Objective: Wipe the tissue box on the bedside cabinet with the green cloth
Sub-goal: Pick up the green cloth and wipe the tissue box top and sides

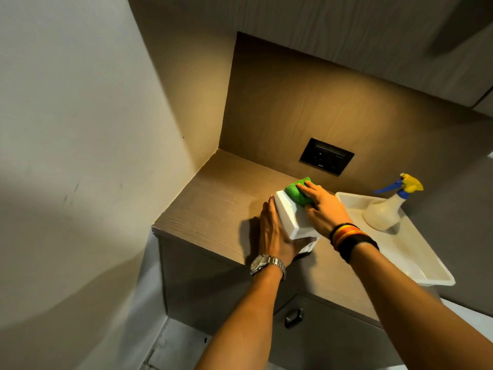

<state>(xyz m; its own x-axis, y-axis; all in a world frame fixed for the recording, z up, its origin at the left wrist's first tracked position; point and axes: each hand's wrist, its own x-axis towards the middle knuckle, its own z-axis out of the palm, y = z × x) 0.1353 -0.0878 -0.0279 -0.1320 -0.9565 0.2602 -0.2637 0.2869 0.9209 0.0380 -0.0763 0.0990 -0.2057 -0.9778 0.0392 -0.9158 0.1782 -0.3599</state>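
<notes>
A white tissue box (288,212) sits on the wooden bedside cabinet (213,206), near its middle. My left hand (273,233) lies flat against the box's left side and near corner, holding it steady. My right hand (324,208) presses a folded green cloth (297,192) onto the far end of the box's top. The fingers cover part of the cloth, and the box's right side is hidden behind my right hand.
A white tray (416,260) lies on the cabinet to the right, with a spray bottle (386,209) with a blue and yellow nozzle standing in it. A dark wall socket (326,159) sits on the back panel. A wall closes the left side. A drawer handle (293,317) is below.
</notes>
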